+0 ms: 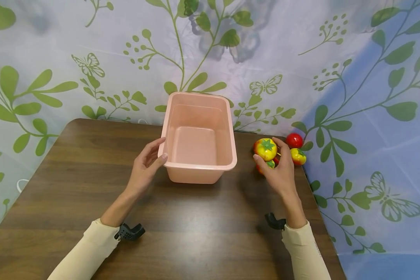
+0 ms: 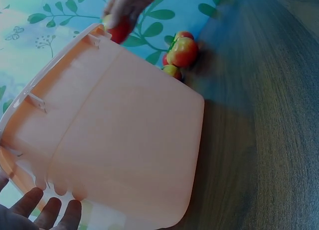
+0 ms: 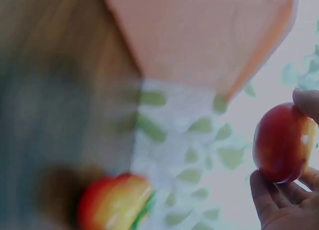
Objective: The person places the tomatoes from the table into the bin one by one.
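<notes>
A pink plastic bin [image 1: 198, 167] stands on the table, its inside bare in the head view. My left hand [image 1: 143, 167] grips its left rim, with the thumb at the edge and the fingers [image 2: 46, 212] against the outer wall. To the right of the bin, my right hand [image 1: 281, 171] holds a yellow-and-red toy tomato [image 1: 267, 147] with a green leaf top between thumb and fingers. The same tomato [image 3: 279, 145] looks red and glossy in the right wrist view, raised off the table.
Around the right hand lie a red toy fruit [image 1: 294, 140], a yellow one with green [image 1: 298, 156] and a partly hidden one [image 1: 270, 164]. The brown wooden table [image 1: 196, 225] meets a leaf-patterned curtain [image 1: 119, 74] behind and at the right.
</notes>
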The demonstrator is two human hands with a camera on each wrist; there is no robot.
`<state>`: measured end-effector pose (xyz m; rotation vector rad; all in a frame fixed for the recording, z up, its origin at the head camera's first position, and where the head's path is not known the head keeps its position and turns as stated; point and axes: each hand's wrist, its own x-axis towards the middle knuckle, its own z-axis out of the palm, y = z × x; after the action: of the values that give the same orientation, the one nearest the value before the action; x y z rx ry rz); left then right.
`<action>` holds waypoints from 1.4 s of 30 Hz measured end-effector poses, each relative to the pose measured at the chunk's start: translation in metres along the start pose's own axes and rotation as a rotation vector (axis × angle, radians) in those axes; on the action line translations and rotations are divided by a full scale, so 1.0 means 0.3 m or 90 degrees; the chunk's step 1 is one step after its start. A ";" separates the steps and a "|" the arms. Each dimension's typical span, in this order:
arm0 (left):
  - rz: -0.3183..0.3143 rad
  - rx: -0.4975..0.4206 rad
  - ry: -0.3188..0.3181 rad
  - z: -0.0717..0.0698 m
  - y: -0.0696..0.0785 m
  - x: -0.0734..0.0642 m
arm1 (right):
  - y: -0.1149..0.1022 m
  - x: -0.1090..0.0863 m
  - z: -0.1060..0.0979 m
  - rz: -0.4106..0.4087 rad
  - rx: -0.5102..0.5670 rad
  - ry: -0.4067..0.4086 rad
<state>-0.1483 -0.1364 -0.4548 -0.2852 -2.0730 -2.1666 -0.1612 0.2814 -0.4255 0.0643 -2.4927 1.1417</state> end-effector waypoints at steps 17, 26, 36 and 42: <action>-0.007 -0.004 0.003 0.003 -0.013 0.001 | -0.260 0.006 0.152 -0.151 0.082 -0.097; -0.009 -0.011 -0.001 0.004 -0.015 0.000 | -0.271 -0.021 0.193 -0.146 0.081 -0.147; -0.004 -0.001 -0.004 0.004 -0.013 0.002 | -0.266 -0.028 0.204 -0.142 0.078 -0.156; -0.011 -0.004 -0.002 0.005 -0.016 0.000 | -0.260 -0.030 0.208 -0.154 0.087 -0.162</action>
<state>-0.1493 -0.1348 -0.4594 -0.2725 -2.0776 -2.1836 -0.1578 0.1824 -0.4094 0.5648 -2.5270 1.2642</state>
